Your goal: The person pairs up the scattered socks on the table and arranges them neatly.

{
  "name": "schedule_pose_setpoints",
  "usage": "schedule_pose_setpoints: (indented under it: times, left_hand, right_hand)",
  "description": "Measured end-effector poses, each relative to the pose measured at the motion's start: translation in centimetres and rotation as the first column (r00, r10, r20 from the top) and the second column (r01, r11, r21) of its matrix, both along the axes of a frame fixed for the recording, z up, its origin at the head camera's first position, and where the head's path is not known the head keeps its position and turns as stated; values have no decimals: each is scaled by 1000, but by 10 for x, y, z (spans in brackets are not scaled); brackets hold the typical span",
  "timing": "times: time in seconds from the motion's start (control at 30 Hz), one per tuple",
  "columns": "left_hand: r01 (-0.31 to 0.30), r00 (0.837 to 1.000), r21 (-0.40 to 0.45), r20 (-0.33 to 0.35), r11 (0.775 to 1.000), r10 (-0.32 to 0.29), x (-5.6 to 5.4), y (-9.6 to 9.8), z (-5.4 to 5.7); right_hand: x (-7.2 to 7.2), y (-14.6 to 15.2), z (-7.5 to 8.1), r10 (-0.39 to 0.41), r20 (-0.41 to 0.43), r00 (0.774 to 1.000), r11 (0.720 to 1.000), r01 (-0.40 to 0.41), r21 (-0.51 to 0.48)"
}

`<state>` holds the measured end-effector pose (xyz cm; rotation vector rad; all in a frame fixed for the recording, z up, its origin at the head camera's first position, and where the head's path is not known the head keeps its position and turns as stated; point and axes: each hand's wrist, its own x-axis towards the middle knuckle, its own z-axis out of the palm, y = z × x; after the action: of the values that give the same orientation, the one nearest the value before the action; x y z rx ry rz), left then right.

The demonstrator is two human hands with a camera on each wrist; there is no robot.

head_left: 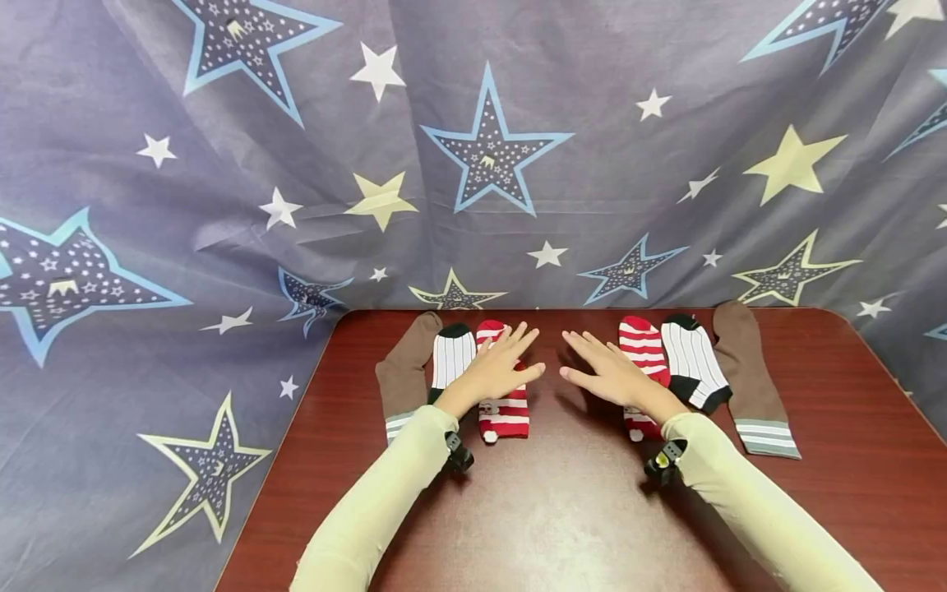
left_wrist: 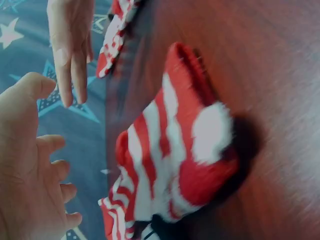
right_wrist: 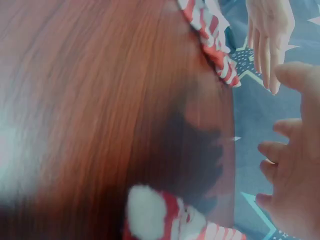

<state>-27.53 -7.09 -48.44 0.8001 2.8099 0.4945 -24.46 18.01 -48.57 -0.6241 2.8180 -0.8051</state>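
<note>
Socks (head_left: 749, 374) number six: two brown, two black-and-white, two red-striped.

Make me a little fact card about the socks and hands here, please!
Sock count: six, in two groups of three
Left group, outside to inside: left brown sock, left black-and-white sock, left red-and-white striped sock
Right group, outside to inside: right brown sock, right black-and-white sock, right red-and-white striped sock
Left hand: fingers spread, holding nothing
Right hand: fingers spread, holding nothing
Table: reddish-brown, wood-grained
Backdrop cloth: greyish, covered in stars
</note>
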Motion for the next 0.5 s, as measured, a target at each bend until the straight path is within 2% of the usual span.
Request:
schedule_pose_setpoints:
  times: [0.13, 0.27, 0.33, 0.4, 0.5]
  left_hand:
    - [-29, 999, 76, 26, 997, 27, -11, -7, 7]
    - [-47, 997, 176, 68, 983, 36, -23, -15, 17]
    - [-59, 996, 202, 71, 978, 45, -27, -19, 23]
    - [-83, 994, 222, 81, 972, 66, -31, -24, 27]
    - [-135, 988, 233, 102, 963, 114, -39, -29, 32]
  right_hand:
    - [0, -4, 5, -61, 43, 997, 990, 66, -125]
    - [0, -10, 13, -129, 113, 985, 954, 154, -258]
    - [0, -14, 16, -154, 157, 976, 929, 197, -313]
    - [0, -18, 19, -167, 234, 958, 895, 246, -371]
    - [1, -23, 22, -144, 392, 909, 825, 329, -460]
